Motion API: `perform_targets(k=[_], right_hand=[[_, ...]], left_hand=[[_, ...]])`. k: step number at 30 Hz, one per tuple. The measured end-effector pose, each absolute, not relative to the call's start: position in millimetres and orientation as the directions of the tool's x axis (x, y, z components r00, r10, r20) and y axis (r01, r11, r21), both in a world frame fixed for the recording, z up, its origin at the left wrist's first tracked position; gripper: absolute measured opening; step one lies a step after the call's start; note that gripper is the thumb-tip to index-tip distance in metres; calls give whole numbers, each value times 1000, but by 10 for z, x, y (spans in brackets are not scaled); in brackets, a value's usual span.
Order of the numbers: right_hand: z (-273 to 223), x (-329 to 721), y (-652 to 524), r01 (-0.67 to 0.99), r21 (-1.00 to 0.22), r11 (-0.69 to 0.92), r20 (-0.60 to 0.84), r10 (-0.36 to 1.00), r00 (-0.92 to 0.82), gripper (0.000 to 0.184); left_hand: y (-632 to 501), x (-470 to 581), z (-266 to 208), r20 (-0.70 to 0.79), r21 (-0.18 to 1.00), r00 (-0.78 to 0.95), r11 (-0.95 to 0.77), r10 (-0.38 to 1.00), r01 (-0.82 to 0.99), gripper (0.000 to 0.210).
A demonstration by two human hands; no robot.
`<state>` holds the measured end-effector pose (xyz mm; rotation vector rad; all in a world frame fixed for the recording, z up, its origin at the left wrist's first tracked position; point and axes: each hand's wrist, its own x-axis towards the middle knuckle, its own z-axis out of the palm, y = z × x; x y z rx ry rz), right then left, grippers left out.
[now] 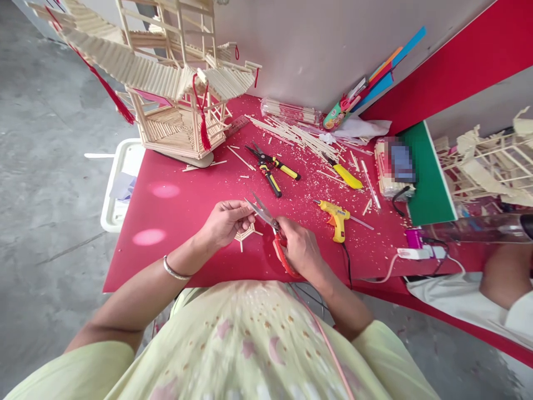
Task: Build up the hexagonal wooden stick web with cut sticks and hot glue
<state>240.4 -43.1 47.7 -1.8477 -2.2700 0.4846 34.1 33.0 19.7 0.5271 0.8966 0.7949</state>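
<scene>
My right hand (300, 247) grips a pair of scissors (266, 214) with red handles, its blades parted and pointing up to the left. Fingers pinched together, my left hand (229, 222) is close to the blades; a small stick piece seems to be between the fingertips, but it is too small to make out. Below the two hands a small web-shaped frame of thin sticks (245, 238) lies on the red table (200, 189), partly covered by my left fingers.
A wooden-stick pavilion model (175, 100) stands back left. Behind my hands are pliers (272, 166), loose sticks (295, 136), a yellow utility knife (346, 174) and a yellow glue gun (336, 218) with a cord. To the right are a power strip (420, 253) and another person's arm (506, 272).
</scene>
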Motion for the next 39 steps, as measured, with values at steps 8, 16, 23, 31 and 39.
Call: perform_targets(k=[8,16,23,31,39], right_hand=[[347,2528,-420,947,-307,92,-21,994,-104,31],[416,2512,-477,922,-351,162,29,986,-162,42],[343,2534,-508,949,-315,21,48,999,-6,40],[355,2343,-578,956,-279,90,94,993,-66,42],[313,2301,-487,985,-154,82,143,988,-60,46]], left_hand=[[348,354,192,-498,667,359,613,790,-423,35],[351,365,171,-482,664,370,607,794,-436,32],[354,370,223,-455,720,310,550,835,-424,35],[335,412,146,-447,648,334,558,830,-518,31],[311,393,151,-444,631,469,638,763,-441,27]])
